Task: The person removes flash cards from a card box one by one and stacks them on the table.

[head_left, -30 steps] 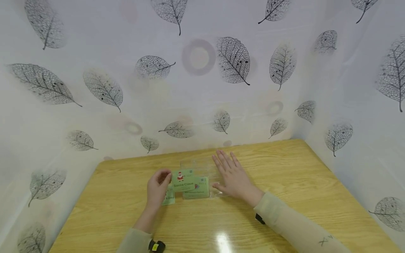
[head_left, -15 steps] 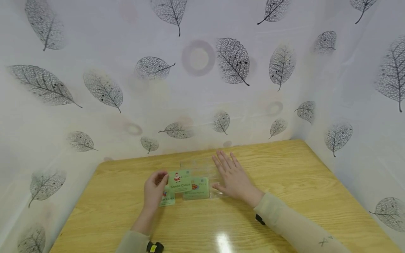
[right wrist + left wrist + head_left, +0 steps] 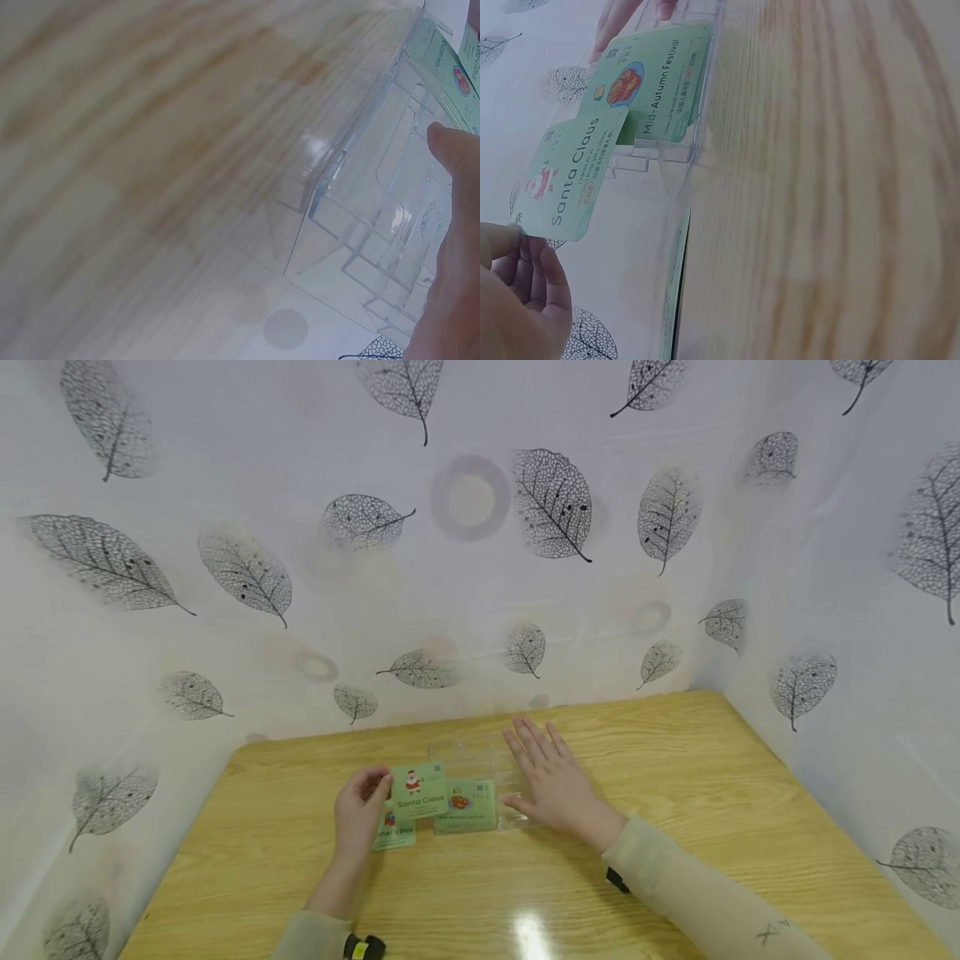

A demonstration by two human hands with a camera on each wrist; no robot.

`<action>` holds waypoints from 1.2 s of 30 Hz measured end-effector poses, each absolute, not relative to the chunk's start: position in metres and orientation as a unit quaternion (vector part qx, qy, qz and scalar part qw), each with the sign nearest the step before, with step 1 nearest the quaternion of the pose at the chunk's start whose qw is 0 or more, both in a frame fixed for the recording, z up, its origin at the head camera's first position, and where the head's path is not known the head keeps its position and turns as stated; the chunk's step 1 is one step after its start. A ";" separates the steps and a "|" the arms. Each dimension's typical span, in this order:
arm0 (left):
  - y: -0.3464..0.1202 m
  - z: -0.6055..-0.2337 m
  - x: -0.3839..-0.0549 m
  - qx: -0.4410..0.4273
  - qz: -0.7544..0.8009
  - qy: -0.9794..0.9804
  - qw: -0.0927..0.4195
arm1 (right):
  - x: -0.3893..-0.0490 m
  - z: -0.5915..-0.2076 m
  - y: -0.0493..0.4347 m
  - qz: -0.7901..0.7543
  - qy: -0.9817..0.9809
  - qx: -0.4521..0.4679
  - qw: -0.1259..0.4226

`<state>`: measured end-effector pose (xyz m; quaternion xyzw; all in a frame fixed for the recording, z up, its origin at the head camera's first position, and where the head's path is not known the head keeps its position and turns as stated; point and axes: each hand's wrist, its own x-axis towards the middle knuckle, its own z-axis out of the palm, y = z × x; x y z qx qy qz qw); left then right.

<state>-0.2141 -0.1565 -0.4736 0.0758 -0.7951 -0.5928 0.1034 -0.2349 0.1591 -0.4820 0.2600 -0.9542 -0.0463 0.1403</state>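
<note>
Yellow wood-grain worktop (image 3: 637, 752): carries the clear plastic compartmented tray (image 3: 461, 749); a white glare spot (image 3: 529, 937) shines on the person's side of the tray.
Leaf-print white sheeting (image 3: 480, 593): stands beyond the tray and off to both sides of it, patterned with dark skeleton leaves and pale rings.
Left grip: the bare left hand (image 3: 357, 817), left of the tray, pinches the left edge of the flat light green Santa Claus card (image 3: 420, 791), thumb and fingertips together on it.
Santa Claus card: its right end reaches over the tray's left edge, printed face showing, partly covering two other cards in the head view; whether it touches them I cannot tell.
Right grip: the bare right hand (image 3: 555, 785) rests over the tray's right part, fingers straight and slightly apart, thumb stretched out to the side, pinching nothing.
Light green Mid-Autumn Festival card (image 3: 474, 806): in the tray's near left part, with another green edge showing under it.
Light green "ther's Day" card (image 3: 397, 836): left of the tray, first letters covered.
Count: hands, two; trays, one; cards told apart, three; black wrist devices (image 3: 365, 947), two, one per wrist.
</note>
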 end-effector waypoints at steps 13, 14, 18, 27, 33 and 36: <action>-0.166 -0.474 -0.211 0.065 -0.597 -0.795 0.086 | -0.236 -0.482 0.159 -0.045 -0.954 0.259 0.142; -0.166 -0.474 -0.211 0.065 -0.595 -0.796 0.085 | -0.236 -0.482 0.159 -0.047 -0.955 0.258 0.141; -0.170 -0.474 -0.210 0.072 -0.585 -0.803 0.089 | -0.236 -0.483 0.160 -0.048 -0.955 0.258 0.141; -0.177 -0.474 -0.208 0.084 -0.579 -0.806 0.094 | -0.235 -0.481 0.159 -0.045 -0.956 0.257 0.131; -0.184 -0.475 -0.208 0.090 -0.572 -0.811 0.088 | -0.234 -0.479 0.159 -0.041 -0.957 0.258 0.126; -0.188 -0.474 -0.209 0.094 -0.568 -0.814 0.083 | -0.233 -0.478 0.159 -0.039 -0.957 0.258 0.125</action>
